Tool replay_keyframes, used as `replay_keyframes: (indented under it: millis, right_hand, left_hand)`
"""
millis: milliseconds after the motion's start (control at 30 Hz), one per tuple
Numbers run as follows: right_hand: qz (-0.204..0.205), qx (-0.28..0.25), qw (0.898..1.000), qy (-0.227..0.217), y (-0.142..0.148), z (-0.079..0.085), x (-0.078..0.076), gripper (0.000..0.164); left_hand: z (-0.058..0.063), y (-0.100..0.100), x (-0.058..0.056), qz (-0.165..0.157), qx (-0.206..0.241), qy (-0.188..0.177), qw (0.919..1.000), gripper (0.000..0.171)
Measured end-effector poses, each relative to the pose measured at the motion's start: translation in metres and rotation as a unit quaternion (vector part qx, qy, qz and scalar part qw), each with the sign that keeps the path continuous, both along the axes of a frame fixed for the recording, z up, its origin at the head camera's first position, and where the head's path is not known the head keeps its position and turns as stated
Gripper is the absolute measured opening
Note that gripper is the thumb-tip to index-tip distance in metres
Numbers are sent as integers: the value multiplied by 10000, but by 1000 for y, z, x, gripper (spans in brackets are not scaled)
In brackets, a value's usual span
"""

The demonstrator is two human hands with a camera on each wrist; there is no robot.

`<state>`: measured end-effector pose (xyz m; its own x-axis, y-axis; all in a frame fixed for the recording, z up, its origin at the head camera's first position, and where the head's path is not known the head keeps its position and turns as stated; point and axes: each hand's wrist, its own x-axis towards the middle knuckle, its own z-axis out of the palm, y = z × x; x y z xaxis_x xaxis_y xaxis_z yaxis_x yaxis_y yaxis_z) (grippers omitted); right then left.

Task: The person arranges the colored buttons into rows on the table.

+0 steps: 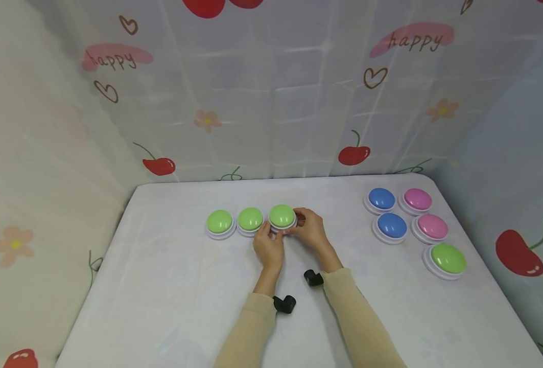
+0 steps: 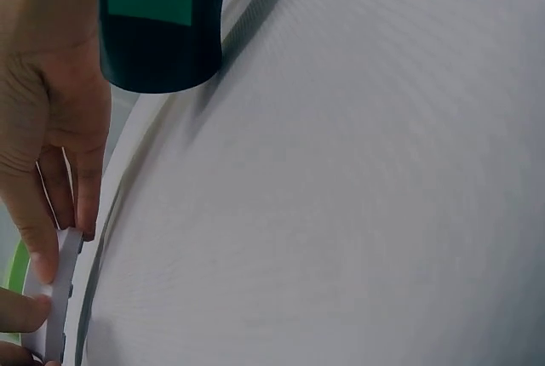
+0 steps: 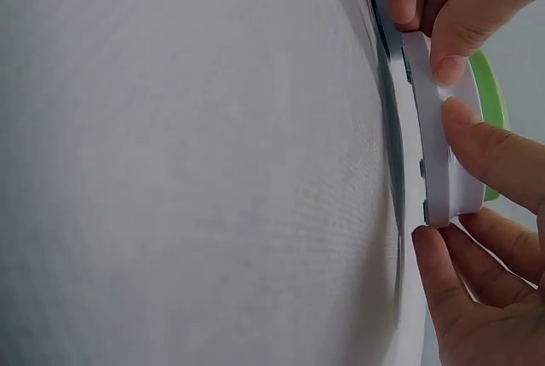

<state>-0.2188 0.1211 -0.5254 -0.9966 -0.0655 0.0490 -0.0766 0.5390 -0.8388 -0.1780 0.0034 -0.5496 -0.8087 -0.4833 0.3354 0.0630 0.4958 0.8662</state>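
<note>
Together, both hands (image 1: pixel 269 249) (image 1: pixel 312 231) pinch one green button (image 1: pixel 282 215) before a backdrop (image 1: pixel 276 102) twice reading "happy".

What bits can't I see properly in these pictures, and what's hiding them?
- Head view: the left hand and right hand cover parts of the held green button.
- Head view: the top edge cuts off the big red printed shapes.
- Left wrist view: the left edge cuts off most of the left hand.
- Right wrist view: dark bits under the button are too small to identify.
</note>
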Motion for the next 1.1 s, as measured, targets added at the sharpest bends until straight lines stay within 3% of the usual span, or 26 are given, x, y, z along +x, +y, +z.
replay_keyframes:
  millis: [400,1100]
  right_hand:
    - [10,61,9999,-136,1,-8,-3,66]
    - [79,-128,9994,-313,0,-13,-5,69]
  left_hand:
    - [-4,2,-1,-71,23,-210,9998,39]
    - [-4,3,0,-44,121,-166,9998,40]
